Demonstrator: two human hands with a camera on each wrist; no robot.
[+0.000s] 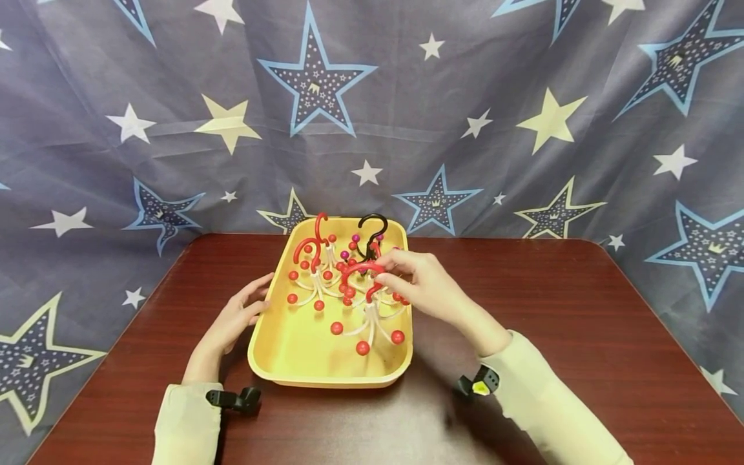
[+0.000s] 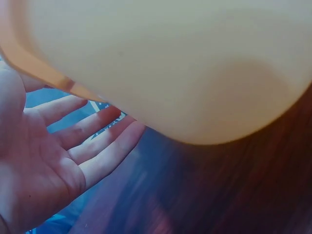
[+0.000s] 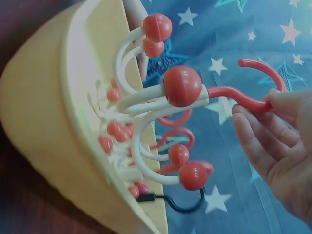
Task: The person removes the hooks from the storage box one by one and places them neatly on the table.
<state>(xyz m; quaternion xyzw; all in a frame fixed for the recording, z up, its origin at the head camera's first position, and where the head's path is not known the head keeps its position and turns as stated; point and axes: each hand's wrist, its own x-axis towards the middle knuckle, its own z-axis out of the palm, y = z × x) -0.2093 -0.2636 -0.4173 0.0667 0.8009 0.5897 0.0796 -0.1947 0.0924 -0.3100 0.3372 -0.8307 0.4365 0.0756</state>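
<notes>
My right hand [image 1: 433,287] pinches the red hook [image 3: 251,102] of a white multi-arm hanger [image 1: 372,315] between thumb and fingers. Red balls tip its curved arms, and in the right wrist view it is above the rim of the yellow tray [image 1: 285,345]. Other white hangers with red hooks, such as one at the left [image 1: 316,281], stand inside the tray. Behind them is a black hanger [image 1: 371,248] with purple balls, partly hidden. At the tray's left side, my left hand [image 1: 232,316] touches the wall with extended fingers [image 2: 112,156].
The tray sits on a dark reddish-brown table [image 1: 523,278]. A grey star-patterned cloth [image 1: 395,142] hangs behind the table. Black cameras are strapped to the left wrist [image 1: 235,400] and the right wrist [image 1: 482,381].
</notes>
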